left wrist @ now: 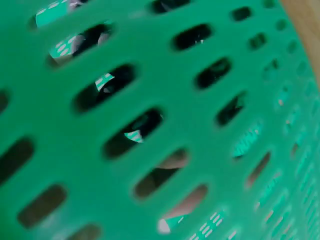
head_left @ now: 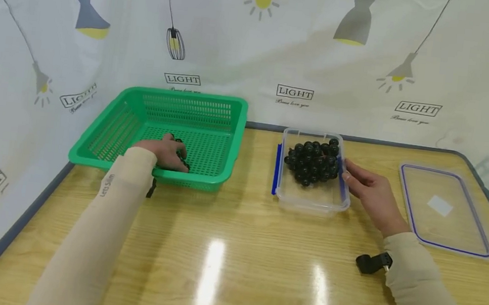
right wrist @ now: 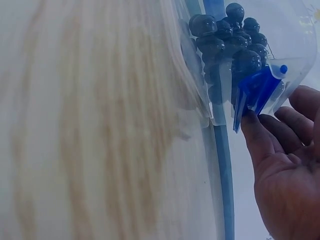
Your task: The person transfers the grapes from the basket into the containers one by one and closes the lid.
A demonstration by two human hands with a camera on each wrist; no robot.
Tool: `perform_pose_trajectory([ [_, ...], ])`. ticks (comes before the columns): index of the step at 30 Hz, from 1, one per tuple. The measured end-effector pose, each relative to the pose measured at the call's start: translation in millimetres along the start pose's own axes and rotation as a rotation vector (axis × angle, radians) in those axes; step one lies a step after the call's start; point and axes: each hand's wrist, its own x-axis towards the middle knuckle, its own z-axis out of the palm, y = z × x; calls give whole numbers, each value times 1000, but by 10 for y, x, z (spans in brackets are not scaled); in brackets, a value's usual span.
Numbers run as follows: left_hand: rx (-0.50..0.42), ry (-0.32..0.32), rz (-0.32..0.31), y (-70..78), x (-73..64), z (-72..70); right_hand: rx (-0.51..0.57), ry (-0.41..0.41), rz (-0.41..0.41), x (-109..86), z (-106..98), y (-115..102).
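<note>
Inside the green basket [head_left: 197, 179], my left hand [head_left: 165, 154] curls over dark grapes [head_left: 186, 166], which show past its fingers. The left wrist view looks through the slots of the basket wall [left wrist: 165, 125]; bits of dark fruit and fingers appear behind it. My right hand [head_left: 374, 196] holds the right side of a clear plastic container [head_left: 311, 199]. In the right wrist view its thumb meets the container's blue latch [right wrist: 262, 90], with the other fingers behind. A bunch of black grapes [head_left: 312, 162] lies in the container.
A clear lid with a blue seal [head_left: 453, 229] lies flat at the right, beside my right forearm. The wooden table [head_left: 259, 263] ends at a printed backdrop [head_left: 237, 47] behind the basket and container. Another blue latch [head_left: 276, 168] hangs on the container's left side.
</note>
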Motion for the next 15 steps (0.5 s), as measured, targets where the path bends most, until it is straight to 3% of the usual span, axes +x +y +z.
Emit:
perform_pose_trajectory([
  [8,20,4,69,60,27,20,2,-1,8,-16,12,-22],
  [15,1,58,108,-23,62,66,-1,-4,10,-22,5,-23],
])
